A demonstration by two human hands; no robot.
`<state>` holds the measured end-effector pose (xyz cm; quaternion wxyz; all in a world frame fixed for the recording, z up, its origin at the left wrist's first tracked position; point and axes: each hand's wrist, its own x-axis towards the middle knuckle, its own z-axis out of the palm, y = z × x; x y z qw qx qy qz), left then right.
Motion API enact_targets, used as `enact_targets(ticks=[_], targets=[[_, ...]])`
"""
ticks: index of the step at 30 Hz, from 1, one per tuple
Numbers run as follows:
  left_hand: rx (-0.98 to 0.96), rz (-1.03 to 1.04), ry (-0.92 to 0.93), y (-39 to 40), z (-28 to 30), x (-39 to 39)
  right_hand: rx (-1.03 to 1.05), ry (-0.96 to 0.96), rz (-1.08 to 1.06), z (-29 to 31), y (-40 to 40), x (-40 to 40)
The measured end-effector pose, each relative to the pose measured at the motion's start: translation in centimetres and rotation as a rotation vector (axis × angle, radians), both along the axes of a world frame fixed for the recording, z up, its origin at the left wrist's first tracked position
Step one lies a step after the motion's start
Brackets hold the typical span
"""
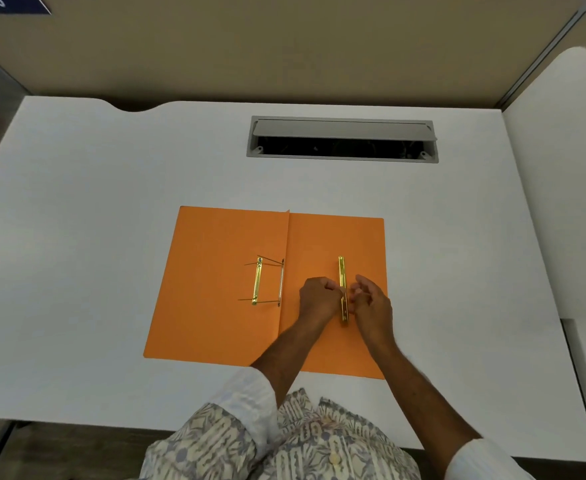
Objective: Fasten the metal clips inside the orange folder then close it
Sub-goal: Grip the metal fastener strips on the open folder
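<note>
Together, left hand (pixel 317 296) and right hand (pixel 371 303) pinch the gold clip (pixel 343 289) (orange folder (pixel 215 306) open).

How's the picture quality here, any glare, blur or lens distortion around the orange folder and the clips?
Head view: even, soft light, no harsh glare; the open orange paper folder is sharp, the gold metal clip bar glints mildly; wide-angle bending curves the white desk edges; both hands, left hand and right hand, look slightly soft.

Even, soft overhead light, faint shadows, sharp centre — wide-angle bending at the edges.
</note>
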<state>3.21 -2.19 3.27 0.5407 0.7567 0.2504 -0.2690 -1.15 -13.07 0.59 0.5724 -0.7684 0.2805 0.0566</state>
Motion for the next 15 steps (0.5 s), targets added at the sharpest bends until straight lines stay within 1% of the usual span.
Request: enact_targets(ticks=[3, 6, 8, 10, 15], targets=[[-0.091, -0.015, 0.008, 1.9, 0.3, 0.1, 0.131, 0.026, -0.022, 0.6, 0.4, 0.8], [-0.085, -0.033, -0.053, 3.8, 0.9, -0.1, 0.218, 0.012, -0.003, 1.2, 1.7, 1.5], [-0.041, -0.046, -0.106, 5.0, 1.4, -0.3, 0.247, 0.014, -0.002, 1.5, 2.7, 1.8], [0.043, -0.085, -0.167, 6.0, 1.9, -0.4, 0.275, 0.016, 0.007, 1.7, 3.9, 2.2], [0.188, -0.138, -0.274, 9.2, 2.7, -0.3, 0.344, 0.009, 0.084, 2.4, 7.4, 3.6]])
